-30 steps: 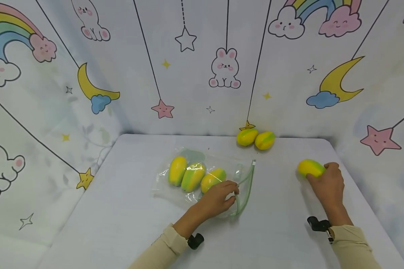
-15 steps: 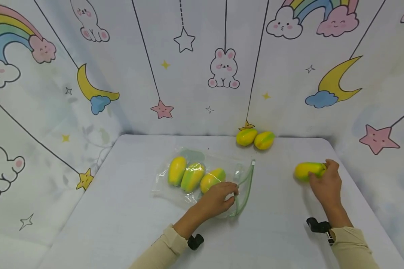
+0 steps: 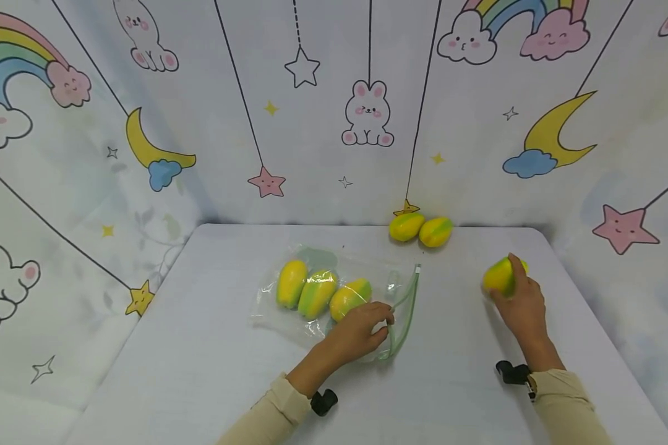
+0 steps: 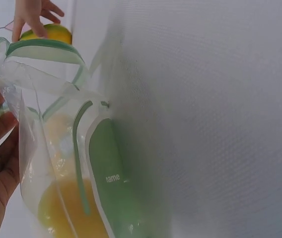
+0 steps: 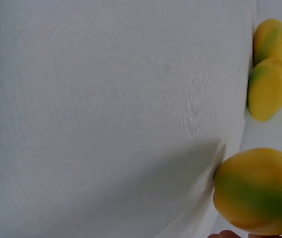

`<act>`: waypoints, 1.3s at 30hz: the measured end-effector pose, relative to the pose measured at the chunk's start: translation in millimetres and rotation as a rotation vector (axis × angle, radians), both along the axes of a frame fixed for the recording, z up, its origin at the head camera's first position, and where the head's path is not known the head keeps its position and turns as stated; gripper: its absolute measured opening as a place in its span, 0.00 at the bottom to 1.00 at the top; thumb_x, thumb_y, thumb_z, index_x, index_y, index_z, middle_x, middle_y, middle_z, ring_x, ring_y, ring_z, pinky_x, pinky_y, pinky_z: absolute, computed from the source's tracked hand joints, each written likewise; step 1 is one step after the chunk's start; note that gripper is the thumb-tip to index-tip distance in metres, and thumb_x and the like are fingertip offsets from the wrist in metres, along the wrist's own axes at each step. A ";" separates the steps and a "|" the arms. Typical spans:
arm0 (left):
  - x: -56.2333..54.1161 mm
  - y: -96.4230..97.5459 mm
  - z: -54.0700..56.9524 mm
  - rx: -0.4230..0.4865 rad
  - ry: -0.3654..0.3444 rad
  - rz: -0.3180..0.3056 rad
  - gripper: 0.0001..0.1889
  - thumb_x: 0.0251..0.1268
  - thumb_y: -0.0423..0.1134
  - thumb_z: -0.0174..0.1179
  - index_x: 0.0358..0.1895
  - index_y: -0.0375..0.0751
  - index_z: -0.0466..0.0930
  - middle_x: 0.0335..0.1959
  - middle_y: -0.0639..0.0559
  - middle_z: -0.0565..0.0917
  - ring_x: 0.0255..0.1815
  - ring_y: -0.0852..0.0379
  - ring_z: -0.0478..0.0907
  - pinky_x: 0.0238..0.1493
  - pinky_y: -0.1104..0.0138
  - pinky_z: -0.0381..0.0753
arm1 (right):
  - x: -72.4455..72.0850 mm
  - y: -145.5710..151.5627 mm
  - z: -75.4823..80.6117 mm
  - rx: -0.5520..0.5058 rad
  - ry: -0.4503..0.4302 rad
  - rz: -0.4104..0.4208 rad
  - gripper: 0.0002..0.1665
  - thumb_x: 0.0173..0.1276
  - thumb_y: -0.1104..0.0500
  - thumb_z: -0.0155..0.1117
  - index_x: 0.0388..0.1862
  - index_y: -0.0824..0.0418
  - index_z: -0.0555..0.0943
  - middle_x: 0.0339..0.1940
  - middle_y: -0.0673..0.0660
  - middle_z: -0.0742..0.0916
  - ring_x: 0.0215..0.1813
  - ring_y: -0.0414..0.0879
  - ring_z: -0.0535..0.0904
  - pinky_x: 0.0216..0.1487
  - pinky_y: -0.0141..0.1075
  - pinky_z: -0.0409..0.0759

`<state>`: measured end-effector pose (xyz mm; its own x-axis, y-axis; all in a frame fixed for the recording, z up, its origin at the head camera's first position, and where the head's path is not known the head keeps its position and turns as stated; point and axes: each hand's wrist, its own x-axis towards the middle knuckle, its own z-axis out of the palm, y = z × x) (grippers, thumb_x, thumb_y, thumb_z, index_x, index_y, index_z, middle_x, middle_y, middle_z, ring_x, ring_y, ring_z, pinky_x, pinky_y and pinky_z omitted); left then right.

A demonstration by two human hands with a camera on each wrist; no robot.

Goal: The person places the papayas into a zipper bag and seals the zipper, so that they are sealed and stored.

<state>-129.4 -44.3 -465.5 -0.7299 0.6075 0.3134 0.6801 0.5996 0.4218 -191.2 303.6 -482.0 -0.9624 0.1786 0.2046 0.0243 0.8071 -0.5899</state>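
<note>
A clear zip bag point(image 3: 278, 318) with a green edge lies at mid-table, with three yellow-green mangoes point(image 3: 318, 293) inside. My left hand point(image 3: 356, 332) pinches the bag near its mouth. The left wrist view shows the mouth standing apart and a green "name" label point(image 4: 108, 173) on the side. To the right, my right hand point(image 3: 520, 309) grips another mango point(image 3: 496, 277) between thumb and fingers. In the right wrist view, this held mango point(image 5: 255, 191) is close to the tabletop; whether it touches cannot be told.
Two more mangoes point(image 3: 435, 232) sit side by side at the table's back edge, against the patterned backdrop point(image 3: 323, 123). White tabletop point(image 3: 451, 346) lies between the bag and my right hand.
My right hand has shifted left with its mango, which has turned within the fingers. My left hand and the bag hold still; the whole head view drifts slightly.
</note>
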 end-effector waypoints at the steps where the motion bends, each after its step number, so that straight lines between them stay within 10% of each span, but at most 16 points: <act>1: 0.1 0.1 0.1 0.008 -0.003 -0.004 0.07 0.66 0.33 0.60 0.45 0.44 0.80 0.53 0.50 0.84 0.58 0.58 0.79 0.59 0.72 0.77 | -2.0 -1.7 -1.4 -0.005 -0.016 -0.008 0.50 0.67 0.62 0.63 0.80 0.51 0.47 0.60 0.83 0.68 0.57 0.79 0.67 0.51 0.73 0.68; 20: -6.2 2.5 3.1 0.027 -0.010 -0.006 0.06 0.66 0.32 0.60 0.44 0.44 0.80 0.52 0.50 0.84 0.57 0.58 0.80 0.58 0.73 0.77 | 1.9 -8.1 12.2 -0.120 -0.031 -0.061 0.48 0.68 0.55 0.64 0.77 0.60 0.47 0.60 0.83 0.73 0.54 0.77 0.73 0.52 0.67 0.75; 28: -9.9 2.8 7.7 0.035 0.004 0.008 0.06 0.66 0.32 0.61 0.43 0.44 0.79 0.54 0.50 0.84 0.53 0.59 0.81 0.55 0.74 0.79 | 13.5 -16.3 23.7 -0.272 -0.097 0.028 0.48 0.73 0.46 0.58 0.78 0.62 0.44 0.60 0.83 0.72 0.41 0.67 0.85 0.29 0.25 0.81; 39: -13.2 6.5 8.8 0.098 0.041 0.008 0.06 0.64 0.30 0.61 0.42 0.42 0.79 0.52 0.50 0.84 0.56 0.57 0.80 0.57 0.72 0.79 | 24.4 -45.3 28.1 -0.317 -0.245 0.167 0.53 0.73 0.39 0.54 0.79 0.63 0.38 0.61 0.80 0.73 0.41 0.59 0.86 0.41 0.39 0.87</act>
<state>-142.5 -37.8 -456.7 -0.7203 0.5664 0.4006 0.6930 0.5623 0.4511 -166.8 258.3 -453.9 -0.9968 0.0331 -0.0733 0.0786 0.5921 -0.8020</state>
